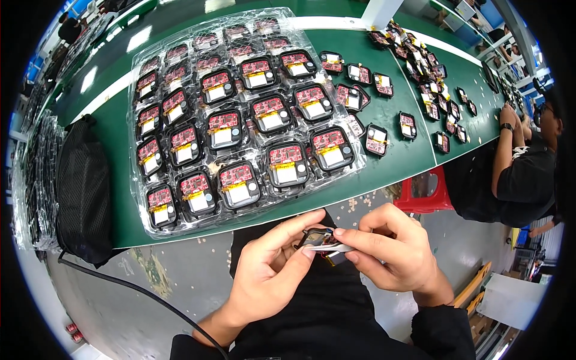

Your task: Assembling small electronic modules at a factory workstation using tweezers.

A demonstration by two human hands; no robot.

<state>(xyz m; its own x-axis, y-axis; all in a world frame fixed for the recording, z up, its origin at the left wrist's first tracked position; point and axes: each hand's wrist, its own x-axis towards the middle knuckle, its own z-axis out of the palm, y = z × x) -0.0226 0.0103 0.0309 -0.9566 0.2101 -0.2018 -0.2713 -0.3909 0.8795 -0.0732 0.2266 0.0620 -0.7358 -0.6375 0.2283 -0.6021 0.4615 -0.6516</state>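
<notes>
Over my lap, just below the table's edge, my left hand point(267, 270) grips a small black device housing point(317, 235) between thumb and fingers. My right hand point(393, 249) pinches a pair of grey metal tweezers point(333, 247), whose tips reach across the housing to my left thumb. A yellow-and-dark part point(335, 258) shows under the tweezers, partly covered by my fingers. The inside of the housing is mostly hidden. Beyond my hands lies a clear plastic tray point(225, 169) with rows of black housings, each showing a red circuit board and a white block.
More housings point(377, 140) lie loose on the green table point(414, 159), heaped farther right. A black mesh bag point(84, 186) and stacked clear trays point(39, 180) stand at left. A black cable point(144, 292) runs past my left forearm. At right, a co-worker point(522, 162) sits near a red stool point(425, 191).
</notes>
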